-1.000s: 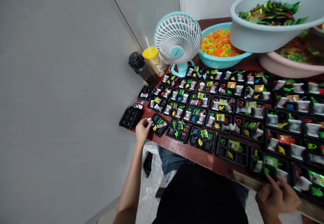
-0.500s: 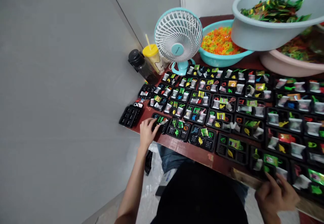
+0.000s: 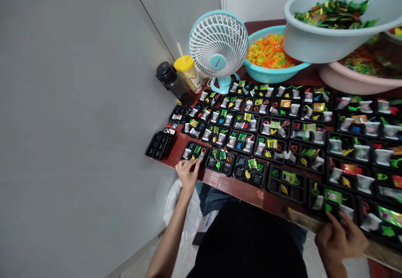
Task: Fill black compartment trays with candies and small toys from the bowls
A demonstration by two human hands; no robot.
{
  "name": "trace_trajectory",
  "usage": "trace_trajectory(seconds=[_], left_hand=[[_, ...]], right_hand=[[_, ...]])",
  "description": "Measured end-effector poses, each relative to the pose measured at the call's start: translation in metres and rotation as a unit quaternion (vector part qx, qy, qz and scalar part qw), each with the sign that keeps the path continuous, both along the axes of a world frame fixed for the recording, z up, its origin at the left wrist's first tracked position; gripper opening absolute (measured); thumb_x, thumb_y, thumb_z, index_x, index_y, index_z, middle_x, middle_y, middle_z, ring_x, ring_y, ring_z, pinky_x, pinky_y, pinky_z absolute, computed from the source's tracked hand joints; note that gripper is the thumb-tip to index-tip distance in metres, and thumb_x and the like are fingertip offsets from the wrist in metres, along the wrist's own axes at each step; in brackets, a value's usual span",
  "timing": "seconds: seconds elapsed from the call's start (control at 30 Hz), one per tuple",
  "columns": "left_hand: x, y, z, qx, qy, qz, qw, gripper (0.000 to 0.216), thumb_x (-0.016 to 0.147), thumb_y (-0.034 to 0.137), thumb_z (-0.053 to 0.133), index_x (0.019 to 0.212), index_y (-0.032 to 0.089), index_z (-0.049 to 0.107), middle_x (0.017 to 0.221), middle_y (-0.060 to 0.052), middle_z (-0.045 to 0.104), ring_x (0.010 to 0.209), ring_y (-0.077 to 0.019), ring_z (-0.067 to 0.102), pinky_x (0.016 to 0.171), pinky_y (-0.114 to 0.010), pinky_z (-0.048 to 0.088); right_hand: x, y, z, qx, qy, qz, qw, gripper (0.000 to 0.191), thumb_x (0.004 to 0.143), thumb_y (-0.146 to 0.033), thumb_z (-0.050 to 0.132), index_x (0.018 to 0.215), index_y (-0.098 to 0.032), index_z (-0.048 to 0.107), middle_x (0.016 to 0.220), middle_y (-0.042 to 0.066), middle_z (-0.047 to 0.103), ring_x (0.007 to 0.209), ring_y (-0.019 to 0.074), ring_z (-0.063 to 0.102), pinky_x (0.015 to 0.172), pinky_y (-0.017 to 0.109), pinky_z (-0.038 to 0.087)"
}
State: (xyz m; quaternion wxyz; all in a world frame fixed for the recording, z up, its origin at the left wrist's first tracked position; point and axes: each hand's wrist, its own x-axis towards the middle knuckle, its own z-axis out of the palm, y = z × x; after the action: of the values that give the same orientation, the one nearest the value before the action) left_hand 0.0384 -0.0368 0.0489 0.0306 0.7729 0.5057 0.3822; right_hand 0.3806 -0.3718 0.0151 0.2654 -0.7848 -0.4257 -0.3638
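My left hand [image 3: 187, 175] is at the near edge of a black compartment tray [image 3: 192, 148], fingers pinched together at a small whitish packet [image 3: 201, 156] in its right near corner. That tray also holds green, orange and yellow pieces and another pale packet at its left. To its right is a tray [image 3: 219, 160] with a green packet and small plastic toys. My right hand [image 3: 341, 236] rests at the table's front edge with its fingers apart, fingertips near a tray [image 3: 333, 202] holding a green sachet, a green toy and whitish packets.
Rows of filled black trays [image 3: 276, 127] cover the table. A stack of bare trays [image 3: 159, 145] stands at the left corner, below a dark bottle [image 3: 171, 81] and a yellow-lidded cup [image 3: 188, 72]. Behind are a fan [image 3: 219, 39], a turquoise basin [image 3: 266, 75], a grey-blue basin [image 3: 317, 45] and a pink basin [image 3: 354, 81].
My left hand has drawn back toward the table's front edge, uncovering the tray and its left packet. The right hand has stayed nearly still. The view has shifted slightly.
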Motion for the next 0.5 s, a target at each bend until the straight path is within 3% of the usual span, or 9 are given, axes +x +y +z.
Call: trace_trajectory(seconds=[0.17, 0.4, 0.5], left_hand=[[0.003, -0.014, -0.003, -0.064, 0.017, 0.06, 0.996, 0.021, 0.081, 0.04, 0.058, 0.075, 0.023, 0.068, 0.075, -0.003, 0.066, 0.077, -0.0205, 0.049, 0.078, -0.036, 0.031], [0.008, -0.004, 0.007, -0.093, 0.077, 0.072, 0.99, 0.038, 0.077, 0.05, 0.058, 0.102, 0.021, 0.063, 0.1, -0.009, 0.059, 0.096, -0.0255, 0.048, 0.082, -0.037, 0.032], [0.016, 0.0, 0.014, -0.109, 0.124, 0.09, 0.982, 0.043, 0.074, 0.056, 0.057, 0.098, 0.021, 0.063, 0.101, -0.01, 0.057, 0.098, -0.0283, 0.046, 0.084, -0.04, 0.03]], right_hand=[[-0.001, 0.002, 0.003, -0.018, -0.014, 0.012, 1.0, 0.022, 0.07, -0.012, 0.055, 0.089, -0.015, 0.066, 0.101, 0.01, 0.063, 0.085, 0.0244, 0.061, 0.075, 0.036, 0.044], [0.001, 0.003, 0.001, -0.005, -0.024, 0.012, 1.0, 0.022, 0.069, -0.011, 0.054, 0.087, -0.014, 0.067, 0.101, 0.01, 0.064, 0.084, 0.0241, 0.062, 0.074, 0.035, 0.043], [0.002, 0.003, 0.001, 0.001, -0.023, 0.018, 1.0, 0.021, 0.07, -0.013, 0.052, 0.085, -0.014, 0.067, 0.099, 0.01, 0.065, 0.084, 0.0241, 0.062, 0.074, 0.035, 0.043]])
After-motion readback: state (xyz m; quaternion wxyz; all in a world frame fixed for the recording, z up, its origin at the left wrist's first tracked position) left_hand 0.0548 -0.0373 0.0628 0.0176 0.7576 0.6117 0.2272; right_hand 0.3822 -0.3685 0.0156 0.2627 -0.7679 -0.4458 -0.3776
